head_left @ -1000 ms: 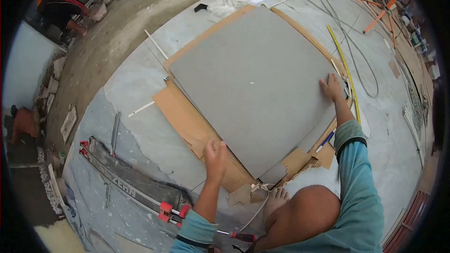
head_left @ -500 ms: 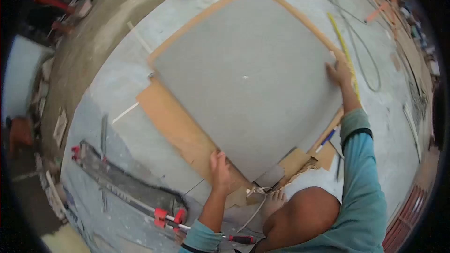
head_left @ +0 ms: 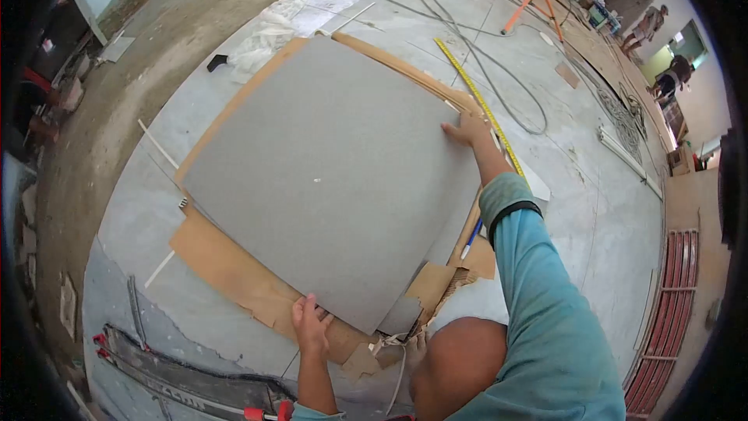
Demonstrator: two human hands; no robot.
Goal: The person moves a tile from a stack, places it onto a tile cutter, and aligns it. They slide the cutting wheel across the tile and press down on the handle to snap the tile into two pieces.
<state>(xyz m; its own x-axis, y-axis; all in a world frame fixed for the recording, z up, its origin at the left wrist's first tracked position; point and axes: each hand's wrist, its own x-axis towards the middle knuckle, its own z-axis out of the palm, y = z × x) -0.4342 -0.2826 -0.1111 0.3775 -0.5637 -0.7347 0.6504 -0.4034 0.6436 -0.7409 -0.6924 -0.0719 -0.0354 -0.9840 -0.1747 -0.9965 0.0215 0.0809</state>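
The left hand [head_left: 311, 323] grips the near edge of the large grey tile [head_left: 327, 179] and the right hand [head_left: 466, 129] clasps its far edge, cardboard [head_left: 226, 269] lying beneath on the floor.

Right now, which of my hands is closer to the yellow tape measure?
Right. Your right hand grips the grey tile's far edge, right beside the yellow tape measure. Your left hand holds the near edge, far from it.

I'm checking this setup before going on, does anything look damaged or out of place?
Yes. The cardboard under the grey tile is torn and ragged at its near corner, by the left hand. The tile sits askew on it. The right hand rests on the far edge.
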